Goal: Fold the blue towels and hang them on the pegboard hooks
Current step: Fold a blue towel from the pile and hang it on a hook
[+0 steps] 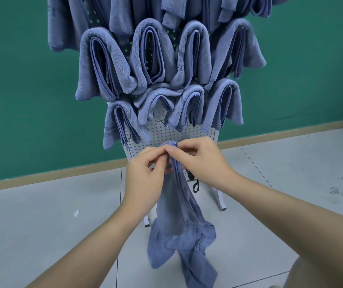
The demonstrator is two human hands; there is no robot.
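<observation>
Seen from above, the left hand [145, 169] and right hand [199, 161] both pinch the top edge of a blue towel [182, 221] at the pegboard [160, 132] foot, about 6 o'clock below the hung towels [166, 65] (its tail bunched, unfolded, trailing to the floor [41, 215]), so hooking it now likely risks slippage.

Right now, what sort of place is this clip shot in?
Probably a plain indoor work or staging room, not a home: a bare green wall, a grey tiled floor, and a free-standing white pegboard loaded with folded blue towels.
</observation>
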